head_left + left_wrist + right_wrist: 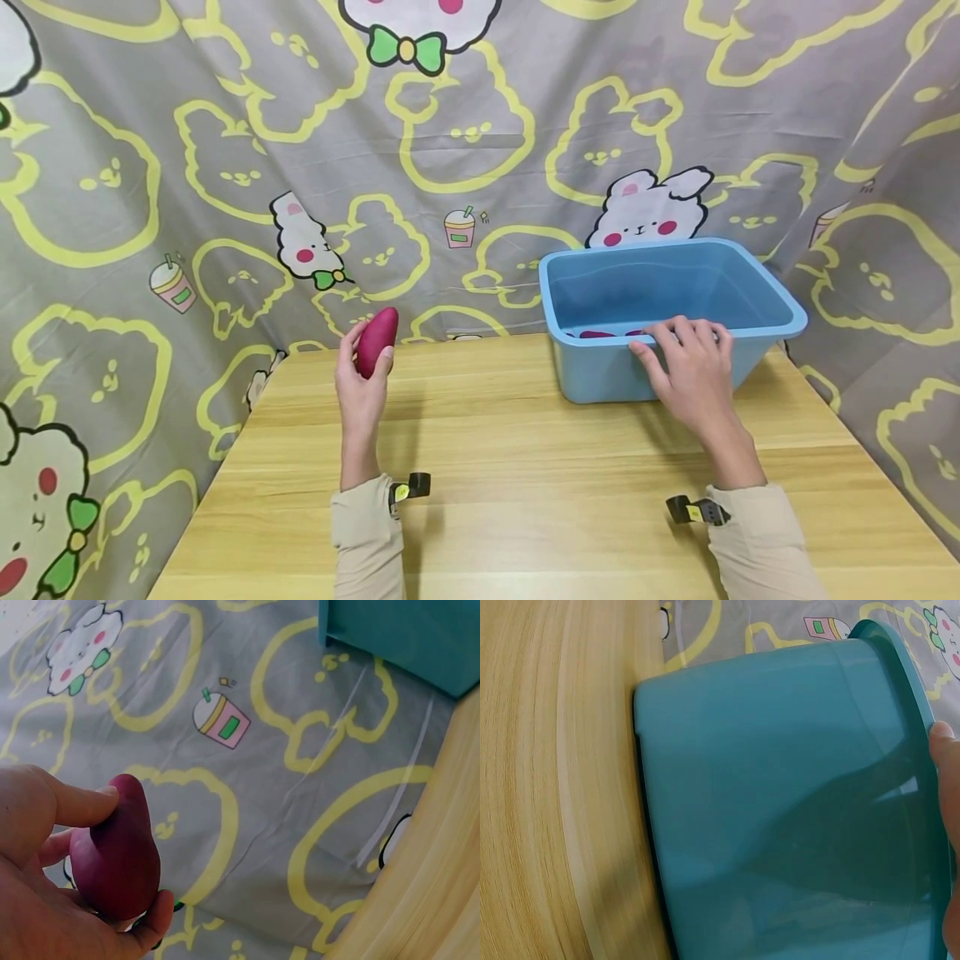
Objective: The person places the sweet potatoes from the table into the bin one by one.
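Raised above the left part of the table, my left hand (pixel 361 395) holds a smooth, dark purplish-red sweet potato (pixel 377 343) between thumb and fingers. In the left wrist view the sweet potato (pixel 116 859) is narrower at its upper end. A blue plastic bin (pixel 611 373) stands at the back right. My right hand (pixel 692 373) grips its near rim, fingers over the edge and thumb at the outer side. Inside the bin, parts of similar purplish-red things (pixel 597 334) show just above the near rim; the rest of them is hidden.
The wooden table (pixel 487 467) lies under both arms. Behind it and at both sides hangs a grey curtain (pixel 495 167) with yellow outlines and cartoon rabbits, close to the table's back edge and the bin.
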Demonstrator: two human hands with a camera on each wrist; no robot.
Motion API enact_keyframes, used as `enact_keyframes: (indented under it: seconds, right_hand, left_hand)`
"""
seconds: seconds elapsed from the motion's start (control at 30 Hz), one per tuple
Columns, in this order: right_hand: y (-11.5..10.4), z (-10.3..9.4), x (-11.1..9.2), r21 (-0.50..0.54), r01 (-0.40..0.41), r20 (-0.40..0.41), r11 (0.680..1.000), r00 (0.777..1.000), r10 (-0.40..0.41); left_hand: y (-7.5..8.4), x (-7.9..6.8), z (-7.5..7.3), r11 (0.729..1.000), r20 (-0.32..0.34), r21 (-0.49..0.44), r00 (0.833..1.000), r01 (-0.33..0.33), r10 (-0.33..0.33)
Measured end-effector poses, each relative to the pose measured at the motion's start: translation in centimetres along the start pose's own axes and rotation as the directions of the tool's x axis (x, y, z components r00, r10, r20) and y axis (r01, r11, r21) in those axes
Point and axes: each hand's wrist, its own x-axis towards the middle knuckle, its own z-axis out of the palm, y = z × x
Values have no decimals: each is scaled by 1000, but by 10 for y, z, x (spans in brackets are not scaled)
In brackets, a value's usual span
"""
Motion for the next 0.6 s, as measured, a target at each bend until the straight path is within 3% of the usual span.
enact_keyframes:
  seconds: [0.6]
  right_hand:
    - [0, 0, 0, 2, 0, -8, 1000, 1000, 0]
  left_hand:
    - [9, -4, 7, 1000, 18, 10, 1000, -8, 8]
